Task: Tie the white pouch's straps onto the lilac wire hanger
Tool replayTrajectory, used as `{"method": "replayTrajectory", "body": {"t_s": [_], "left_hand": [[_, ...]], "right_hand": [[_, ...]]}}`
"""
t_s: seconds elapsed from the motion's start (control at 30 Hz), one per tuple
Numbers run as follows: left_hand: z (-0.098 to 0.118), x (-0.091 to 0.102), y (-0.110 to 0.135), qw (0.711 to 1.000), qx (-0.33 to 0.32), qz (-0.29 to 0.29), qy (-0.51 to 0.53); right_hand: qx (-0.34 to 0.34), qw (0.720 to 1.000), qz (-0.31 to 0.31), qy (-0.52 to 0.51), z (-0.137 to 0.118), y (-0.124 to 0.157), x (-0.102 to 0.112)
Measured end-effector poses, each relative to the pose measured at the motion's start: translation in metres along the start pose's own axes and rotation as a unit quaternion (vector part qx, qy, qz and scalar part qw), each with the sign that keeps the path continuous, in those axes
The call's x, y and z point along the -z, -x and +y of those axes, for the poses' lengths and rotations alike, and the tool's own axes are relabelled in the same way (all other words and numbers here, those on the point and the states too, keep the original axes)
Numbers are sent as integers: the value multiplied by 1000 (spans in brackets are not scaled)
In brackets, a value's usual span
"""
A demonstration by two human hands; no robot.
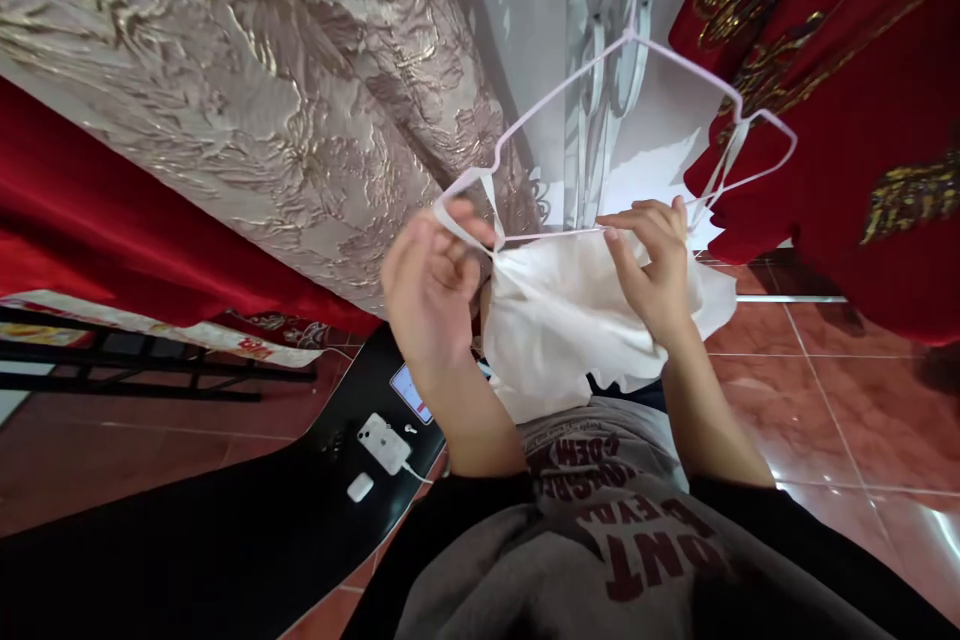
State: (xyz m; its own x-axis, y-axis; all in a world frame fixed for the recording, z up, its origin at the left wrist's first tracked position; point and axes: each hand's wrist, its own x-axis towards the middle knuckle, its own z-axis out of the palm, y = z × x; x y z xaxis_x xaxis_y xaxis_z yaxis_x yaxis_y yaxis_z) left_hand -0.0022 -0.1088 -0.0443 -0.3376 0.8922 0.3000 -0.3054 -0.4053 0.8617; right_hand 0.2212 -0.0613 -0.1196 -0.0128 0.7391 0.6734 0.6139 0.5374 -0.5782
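A pale pink clothes hanger is held up in front of me, with a white strappy top hanging from it. The top's thin straps loop over both notched ends of the hanger. At the left end, my left hand has its fingers curled around the near strap; the hand is slightly blurred. My right hand pinches the hanger's lower bar between thumb and forefinger, close to the top's upper edge. The other strap hangs crossed beyond the right fingers.
A black bench at lower left carries a white phone with a cable, a small white case, an earbud and a lit screen. Embossed beige fabric hangs left, red embroidered fabric right, a metal rack ahead.
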Motion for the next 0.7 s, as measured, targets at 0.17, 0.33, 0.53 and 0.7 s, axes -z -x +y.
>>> {"method": "replayTrajectory", "body": {"t_s": [0.17,0.33,0.53,0.7], "left_hand": [[-25,9,-22,979,-99,176,22],[-61,5,-13,995,40,95,-11],[-65,-19,-7,994,33,104,2],[-75,-20,-9,996,11,91,6]], "right_hand": [[21,999,-36,19,-2,9,3],[42,996,-80,-8,-16,15,3],[-56,970,215,-104,15,25,7],[-247,927,70,-272,37,14,27]]}}
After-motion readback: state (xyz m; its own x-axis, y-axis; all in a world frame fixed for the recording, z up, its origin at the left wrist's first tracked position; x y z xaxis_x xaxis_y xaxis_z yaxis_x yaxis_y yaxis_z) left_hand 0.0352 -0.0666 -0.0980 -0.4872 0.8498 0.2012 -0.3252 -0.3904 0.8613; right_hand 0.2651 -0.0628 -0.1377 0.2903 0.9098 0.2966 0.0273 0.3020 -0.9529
